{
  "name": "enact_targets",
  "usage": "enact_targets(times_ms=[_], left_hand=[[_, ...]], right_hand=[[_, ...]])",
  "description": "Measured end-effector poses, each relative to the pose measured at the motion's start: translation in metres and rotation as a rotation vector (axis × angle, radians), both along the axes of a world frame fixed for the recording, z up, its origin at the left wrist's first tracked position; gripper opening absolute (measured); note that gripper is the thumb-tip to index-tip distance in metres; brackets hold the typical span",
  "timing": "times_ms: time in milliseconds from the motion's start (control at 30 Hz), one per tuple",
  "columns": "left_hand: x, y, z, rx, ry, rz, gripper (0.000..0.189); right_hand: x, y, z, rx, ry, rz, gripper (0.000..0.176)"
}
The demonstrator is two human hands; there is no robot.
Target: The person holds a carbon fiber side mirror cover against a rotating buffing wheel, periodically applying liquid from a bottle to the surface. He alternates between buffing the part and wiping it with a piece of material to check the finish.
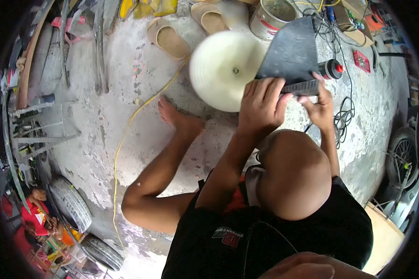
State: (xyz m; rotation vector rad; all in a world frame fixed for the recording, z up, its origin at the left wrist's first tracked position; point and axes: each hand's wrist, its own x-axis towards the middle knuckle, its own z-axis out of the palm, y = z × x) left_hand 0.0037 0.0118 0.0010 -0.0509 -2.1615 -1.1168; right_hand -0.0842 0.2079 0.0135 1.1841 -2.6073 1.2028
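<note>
My left hand [261,103] has its fingers bent over the lower left edge of a dark grey sheet-like piece [288,53]. At the piece's lower right corner, my right hand [320,108] pinches a narrow ridged strip between thumb and fingers. The upper part of the piece is broad and tilted, and it overlaps the right rim of a large pale round disc [214,74] with a small dark hub in its middle. Whether the piece touches the disc cannot be told. My bent right knee [293,172] is just below the hands.
A yellow cord [125,132] crosses the floor on the left. Beyond the disc are sandals [170,41] and a white bucket [272,23]. A black bottle [330,69] and tangled black cables [343,118] lie to the right. Tires [72,202] and a person in red [35,216] are lower left.
</note>
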Motion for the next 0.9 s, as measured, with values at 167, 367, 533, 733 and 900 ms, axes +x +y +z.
enact_targets(times_ms=[167,367,533,733,900], left_hand=[[-0.005,-0.024,-0.045,-0.253,-0.115,0.006,0.022],[-0.010,-0.025,-0.061,-0.351,-0.201,0.070,0.024],[-0.017,-0.015,-0.064,-0.335,-0.268,0.086,0.025],[0.000,-0.012,-0.053,-0.367,-0.322,0.120,0.023],[0.020,-0.024,-0.031,-0.480,-0.412,0.124,0.019]], right_hand=[[-0.007,-0.034,-0.084,-0.185,0.108,0.004,0.033],[-0.002,-0.037,-0.130,-0.197,0.066,-0.131,0.049],[-0.006,-0.037,-0.117,-0.205,-0.075,-0.156,0.050],[0.006,-0.036,-0.127,-0.224,-0.246,-0.068,0.044],[0.018,-0.058,-0.145,-0.283,-0.246,-0.046,0.039]])
